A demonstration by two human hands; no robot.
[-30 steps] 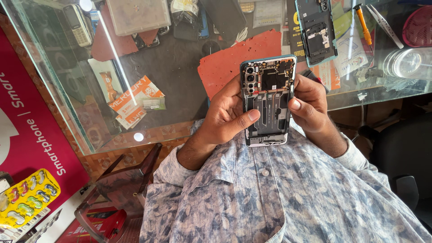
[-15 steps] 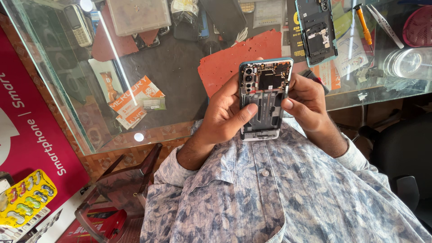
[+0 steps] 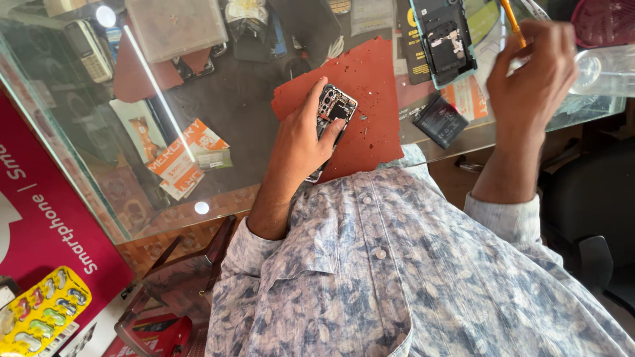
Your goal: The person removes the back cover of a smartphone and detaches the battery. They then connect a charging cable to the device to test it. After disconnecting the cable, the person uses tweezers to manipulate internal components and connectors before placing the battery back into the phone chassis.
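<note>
Left hand (image 3: 297,142) had lowered opened phone (image 3: 333,112) onto red mat (image 3: 370,86), fingers wrapped around it, right hand (image 3: 532,73) had released, fingers pinching orange screwdriver (image 3: 512,21).

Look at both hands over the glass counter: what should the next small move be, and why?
Probably bring the right hand, which grips an orange tool, down to the opened phone. The left hand already steadies that phone on the red mat, its circuit side up, while the tool is away to the right.
</note>
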